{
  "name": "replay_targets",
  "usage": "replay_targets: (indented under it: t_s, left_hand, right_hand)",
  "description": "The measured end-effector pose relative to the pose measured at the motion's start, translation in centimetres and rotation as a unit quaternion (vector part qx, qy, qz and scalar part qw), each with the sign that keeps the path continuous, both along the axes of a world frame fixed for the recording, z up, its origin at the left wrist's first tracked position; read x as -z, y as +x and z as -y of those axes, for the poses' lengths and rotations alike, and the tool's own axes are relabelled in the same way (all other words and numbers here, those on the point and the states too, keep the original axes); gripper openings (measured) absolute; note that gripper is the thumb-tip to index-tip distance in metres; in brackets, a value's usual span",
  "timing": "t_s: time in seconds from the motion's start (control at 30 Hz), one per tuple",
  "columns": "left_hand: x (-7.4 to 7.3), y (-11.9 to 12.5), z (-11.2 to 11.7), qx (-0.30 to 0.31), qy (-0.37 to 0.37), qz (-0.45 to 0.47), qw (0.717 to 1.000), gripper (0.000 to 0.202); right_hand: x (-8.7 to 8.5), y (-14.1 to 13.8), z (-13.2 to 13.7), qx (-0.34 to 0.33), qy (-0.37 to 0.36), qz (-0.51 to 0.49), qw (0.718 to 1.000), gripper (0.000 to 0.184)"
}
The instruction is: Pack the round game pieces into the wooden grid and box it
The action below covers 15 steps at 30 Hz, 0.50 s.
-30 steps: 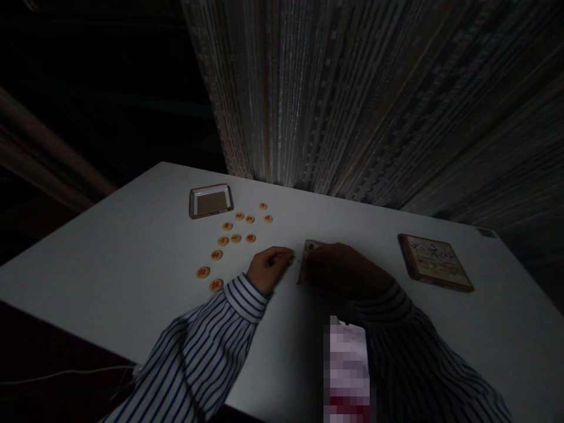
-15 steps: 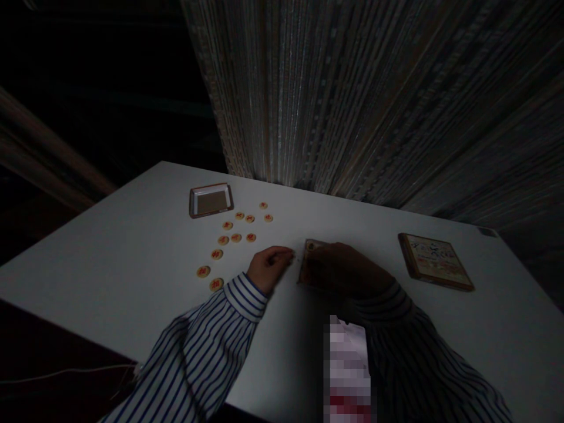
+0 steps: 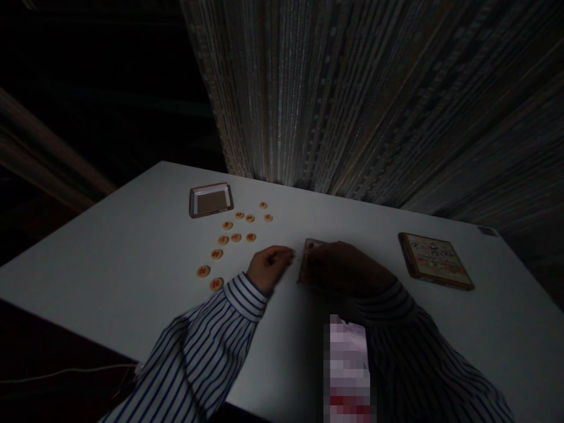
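My left hand [image 3: 268, 267] rests on the white table [image 3: 132, 258] with its fingers curled in; whether anything is in them is hidden. Just to its right lies a small brown tray [image 3: 308, 261], and my right hand [image 3: 346, 267] lies over it in deep shadow, covering most of it. One round piece [image 3: 311, 246] shows at the tray's far left corner. Several round yellow pieces with red marks [image 3: 236, 237] are scattered on the table to the left of my left hand.
A shallow rectangular box half [image 3: 210, 200] sits beyond the pieces at the far left. A printed box lid [image 3: 435, 260] lies at the right. A striped curtain [image 3: 374, 100] hangs behind the table. The table's near left edge drops into darkness.
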State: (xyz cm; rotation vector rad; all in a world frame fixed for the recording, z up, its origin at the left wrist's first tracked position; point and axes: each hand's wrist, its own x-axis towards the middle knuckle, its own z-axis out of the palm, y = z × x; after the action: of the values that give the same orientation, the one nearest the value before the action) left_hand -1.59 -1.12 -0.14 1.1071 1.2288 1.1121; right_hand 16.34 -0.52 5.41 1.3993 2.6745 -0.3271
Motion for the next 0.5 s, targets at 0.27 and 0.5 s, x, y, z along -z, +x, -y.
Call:
replay_targets:
  t_s: [0.27,0.5]
  left_hand:
    - [-0.4,-0.1,0.1,0.005,0.018,-0.019,1.0,0.02]
    - [-0.1,-0.3,0.1,0.008,0.049,-0.042,0.998,0.019]
  right_hand:
    - [-0.3,1.1,-0.5,0.006,0.066,0.027,0.997,0.025]
    - [-1.6,1.4,0.2,0.028,0.092,-0.002,0.995,0.025]
